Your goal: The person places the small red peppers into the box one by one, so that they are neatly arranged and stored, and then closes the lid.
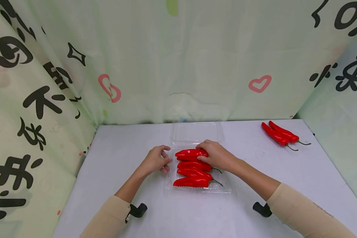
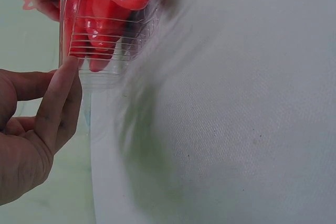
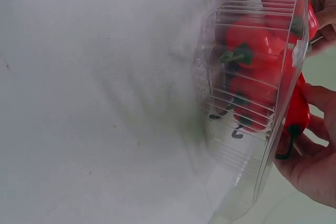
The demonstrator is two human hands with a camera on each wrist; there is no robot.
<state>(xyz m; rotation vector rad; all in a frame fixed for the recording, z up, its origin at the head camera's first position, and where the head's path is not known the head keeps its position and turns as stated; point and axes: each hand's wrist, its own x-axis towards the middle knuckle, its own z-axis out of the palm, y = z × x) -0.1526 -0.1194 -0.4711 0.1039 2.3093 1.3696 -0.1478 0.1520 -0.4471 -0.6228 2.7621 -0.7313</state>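
Note:
A clear plastic box [image 1: 169,188] with its lid [image 1: 196,132] folded back lies on the table, holding several red chili peppers [image 1: 193,181] side by side, stems to the right. My right hand [image 1: 215,155] grips a red chili pepper [image 3: 298,111] at the far end of the row, its green stem showing between the fingers in the right wrist view. My left hand [image 1: 157,160] is at the box's left side, fingers loosely bent and holding nothing. In the left wrist view its fingertips [image 2: 68,69] are right at the box's wall.
Two more red chili peppers [image 1: 279,134] lie at the table's back right corner. A printed curtain [image 1: 178,66] hangs behind the white table [image 1: 131,138] and along both sides. A black wrist mount [image 1: 138,210] sticks out from each sleeve.

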